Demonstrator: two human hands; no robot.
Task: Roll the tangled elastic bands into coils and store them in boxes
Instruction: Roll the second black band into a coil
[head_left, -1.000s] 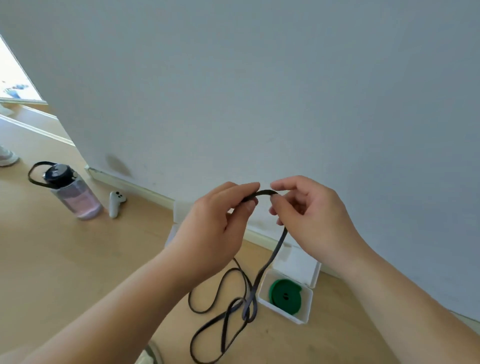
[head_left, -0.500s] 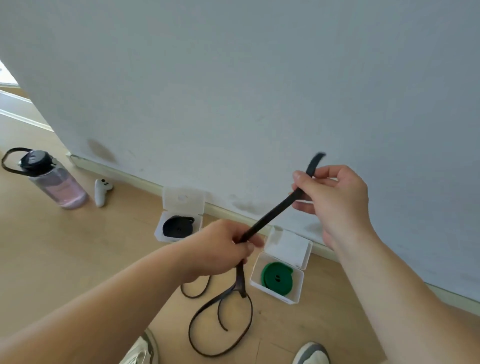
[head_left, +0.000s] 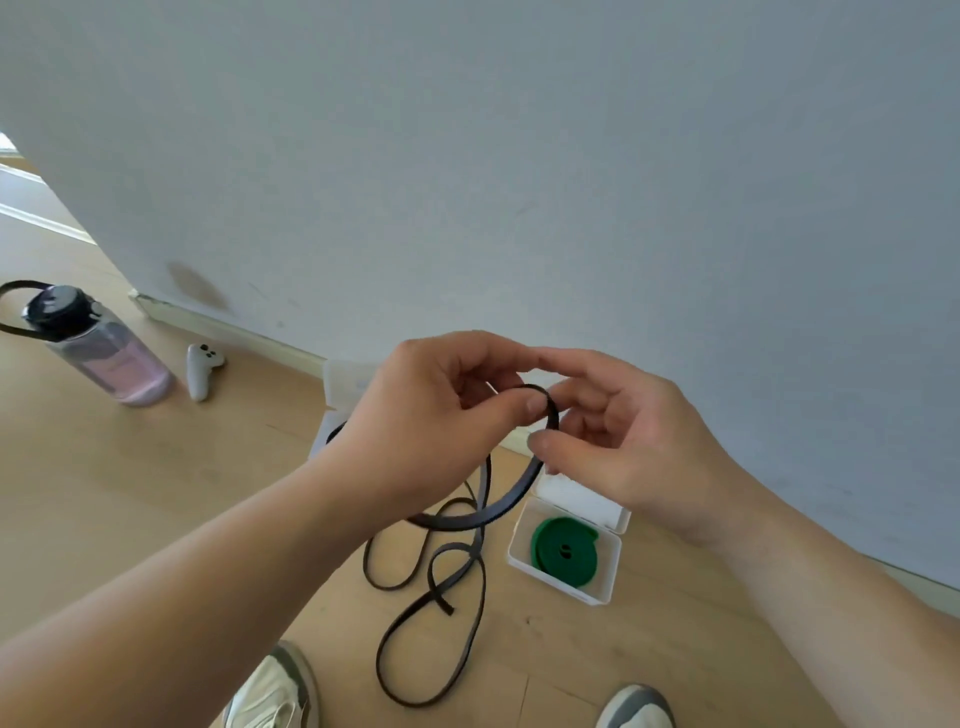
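Note:
A long black elastic band (head_left: 470, 566) hangs from both hands and trails in loose loops on the wooden floor. My left hand (head_left: 421, 421) pinches its upper part between thumb and fingers. Close beside it, my right hand (head_left: 618, 441) holds the band where it curves downward. Below my right hand, an open white box (head_left: 605, 582) contains a coiled green band (head_left: 563, 551). A second white box (head_left: 340, 384) sits behind my left hand, mostly hidden.
A grey wall with a white skirting board runs behind the boxes. A water bottle (head_left: 98, 348) with a black lid and a white controller (head_left: 200, 369) lie on the floor at left. Two shoes (head_left: 275, 696) show at the bottom edge.
The hands were spread apart, stretching the band taut on a slant. Now they have come together at chest height and the band bends in a curve between them.

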